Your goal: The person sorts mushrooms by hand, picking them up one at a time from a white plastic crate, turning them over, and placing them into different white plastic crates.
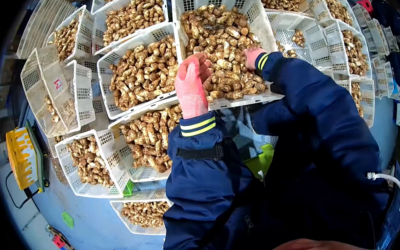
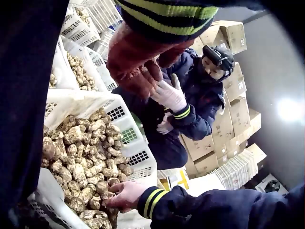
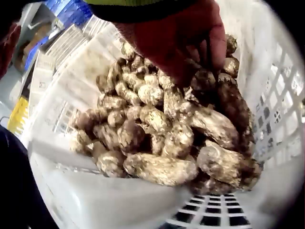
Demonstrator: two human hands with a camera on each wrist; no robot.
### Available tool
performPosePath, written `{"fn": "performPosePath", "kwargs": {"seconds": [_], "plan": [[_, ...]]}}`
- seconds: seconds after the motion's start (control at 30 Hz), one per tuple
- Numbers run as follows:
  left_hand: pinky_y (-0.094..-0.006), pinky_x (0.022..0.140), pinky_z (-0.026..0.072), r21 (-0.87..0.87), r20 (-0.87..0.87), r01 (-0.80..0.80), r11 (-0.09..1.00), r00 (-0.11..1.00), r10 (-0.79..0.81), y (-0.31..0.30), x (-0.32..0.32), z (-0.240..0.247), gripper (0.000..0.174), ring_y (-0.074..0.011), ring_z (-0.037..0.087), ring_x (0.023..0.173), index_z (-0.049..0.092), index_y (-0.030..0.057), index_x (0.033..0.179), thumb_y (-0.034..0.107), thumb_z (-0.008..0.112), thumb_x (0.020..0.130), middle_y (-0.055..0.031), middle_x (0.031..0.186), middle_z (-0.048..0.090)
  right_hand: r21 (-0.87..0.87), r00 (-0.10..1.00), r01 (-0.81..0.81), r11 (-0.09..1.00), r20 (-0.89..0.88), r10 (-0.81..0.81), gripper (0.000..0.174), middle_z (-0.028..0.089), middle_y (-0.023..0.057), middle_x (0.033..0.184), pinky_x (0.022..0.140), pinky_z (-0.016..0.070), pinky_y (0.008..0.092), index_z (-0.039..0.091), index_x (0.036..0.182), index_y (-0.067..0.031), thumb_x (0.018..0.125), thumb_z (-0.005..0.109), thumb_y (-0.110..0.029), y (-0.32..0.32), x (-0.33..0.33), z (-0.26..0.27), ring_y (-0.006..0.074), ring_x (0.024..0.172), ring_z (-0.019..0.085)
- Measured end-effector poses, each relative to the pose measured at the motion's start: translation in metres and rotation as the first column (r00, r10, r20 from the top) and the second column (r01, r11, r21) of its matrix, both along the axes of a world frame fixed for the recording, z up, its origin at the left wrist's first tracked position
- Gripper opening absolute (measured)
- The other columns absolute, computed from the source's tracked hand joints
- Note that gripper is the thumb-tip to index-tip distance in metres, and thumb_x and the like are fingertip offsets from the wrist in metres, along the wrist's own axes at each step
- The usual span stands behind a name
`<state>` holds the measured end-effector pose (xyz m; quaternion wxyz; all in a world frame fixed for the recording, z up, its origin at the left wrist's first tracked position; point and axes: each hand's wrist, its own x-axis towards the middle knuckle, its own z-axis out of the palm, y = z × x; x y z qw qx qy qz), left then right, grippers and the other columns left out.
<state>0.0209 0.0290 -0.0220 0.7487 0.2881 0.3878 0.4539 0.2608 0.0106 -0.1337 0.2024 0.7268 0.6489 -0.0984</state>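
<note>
A white plastic basket [image 1: 222, 0] full of stubby brown-and-cream mushrooms [image 1: 223, 38] stands in front of me. My right hand [image 1: 253, 57] reaches in over its right side, fingers curled at a mushroom [image 3: 204, 79] among the pile. The right wrist view shows fingertips down at that mushroom, the palm partly in shadow. My left hand [image 1: 193, 81], in a pink glove, is raised over the basket's left edge with loosely bent fingers. Nothing shows between those fingers in the left wrist view, where the left hand [image 2: 138, 59] hangs above and apart from the mushrooms.
More mushroom-filled baskets [image 1: 142, 73] crowd the left, and others [image 1: 303, 37] stand at the right. Across from me sits another person [image 2: 190, 105] with gloved hands, before stacked cardboard boxes [image 2: 224, 124]. A yellow-and-white crate [image 1: 22, 157] stands on the floor at far left.
</note>
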Motion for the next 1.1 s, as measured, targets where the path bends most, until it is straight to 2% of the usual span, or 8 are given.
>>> {"fn": "performPosePath", "kwargs": {"seconds": [0.1,0.13,0.27,0.5,0.67,0.8,0.93,1.1], "plan": [[-0.0268,0.067,0.0495,-0.012,-0.018,-0.006,1.000,1.000,0.006,-0.001,0.002,0.002,0.029,-0.0184,0.059,0.081,0.049,-0.0044,0.106,0.019,0.047,0.088,-0.0142,0.095,0.058,-0.252,0.435,0.249,0.935,-0.834,-0.340,0.043,0.058,0.0085,0.092,0.071,0.0449,0.0269,0.051,0.114,-0.0038,0.074,0.058,-0.019,0.006,0.008,0.045,0.0167,0.078,0.057],[-0.0267,0.067,0.0495,-0.017,-0.017,-0.020,1.000,1.000,0.020,0.000,0.001,0.003,0.029,-0.0184,0.059,0.081,0.049,-0.0044,0.105,0.019,0.047,0.088,-0.0143,0.095,0.058,-0.392,-0.048,0.283,0.875,-0.917,-0.395,0.043,0.058,0.0038,0.089,0.069,0.0439,0.0239,0.048,0.117,-0.0039,0.077,0.056,-0.016,0.004,0.006,0.053,0.0126,0.075,0.055],[-0.0273,0.067,0.0498,-0.005,0.003,-0.044,0.999,0.999,0.044,0.003,0.000,-0.001,0.028,-0.0181,0.059,0.078,0.050,-0.0044,0.103,0.018,0.047,0.088,-0.0136,0.093,0.059,-0.541,-0.642,0.108,0.834,-0.679,-0.357,0.052,0.051,-0.0033,0.085,0.082,0.0433,0.0347,0.036,0.129,-0.0098,0.080,0.053,-0.006,-0.001,-0.023,0.104,0.0112,0.088,0.053],[-0.0265,0.068,0.0482,0.015,-0.025,-0.143,0.990,0.989,0.144,0.000,-0.004,0.003,0.025,-0.0169,0.058,0.077,0.053,-0.0029,0.100,0.018,0.045,0.088,-0.0111,0.091,0.058,-0.517,-0.419,-0.017,0.856,-0.774,-0.475,0.052,0.059,0.0100,0.090,0.070,0.0482,0.0252,0.037,0.126,-0.0027,0.076,0.054,-0.002,-0.015,-0.066,0.099,0.0145,0.072,0.057],[-0.0316,0.073,0.0486,0.029,0.013,-0.204,0.979,0.979,0.204,0.001,-0.008,0.007,0.031,-0.0195,0.057,0.080,0.050,-0.0044,0.105,0.021,0.046,0.088,-0.0136,0.096,0.056,-0.356,0.554,-0.104,0.929,-0.796,-0.243,0.021,0.058,0.0056,0.071,0.044,0.0436,0.0287,0.057,0.092,-0.0040,0.071,0.058,-0.006,0.001,-0.053,0.040,0.0135,0.057,0.054],[-0.0309,0.073,0.0485,0.044,0.052,-0.247,0.968,0.968,0.245,0.003,-0.010,0.005,0.030,-0.0194,0.057,0.080,0.050,-0.0041,0.104,0.021,0.046,0.089,-0.0128,0.095,0.056,-0.348,-0.513,0.551,0.759,-0.858,-0.021,0.030,0.055,0.0031,0.065,0.053,0.0443,0.0232,0.054,0.099,0.0007,0.078,0.062,-0.020,0.070,-0.101,0.105,0.0101,0.064,0.053],[-0.0301,0.072,0.0481,0.033,0.072,-0.271,0.962,0.961,0.269,0.003,-0.011,0.009,0.028,-0.0189,0.057,0.081,0.050,-0.0031,0.104,0.020,0.045,0.089,-0.0120,0.096,0.056,0.099,0.929,-0.209,0.973,-0.291,0.229,0.034,0.054,0.0156,0.110,0.077,0.0470,0.0318,0.048,0.112,-0.0037,0.079,0.047,-0.014,0.118,-0.064,0.023,0.0252,0.091,0.057],[-0.0300,0.073,0.0473,0.030,0.068,-0.313,0.949,0.948,0.311,0.005,-0.010,0.009,0.030,-0.0196,0.057,0.084,0.050,-0.0024,0.104,0.022,0.046,0.088,-0.0121,0.097,0.056,0.017,0.931,0.057,0.998,-0.362,-0.047,0.043,0.059,0.0174,0.096,0.080,0.0435,0.0367,0.053,0.101,-0.0042,0.073,0.056,-0.036,0.063,-0.083,-0.012,0.0303,0.092,0.056]]}}
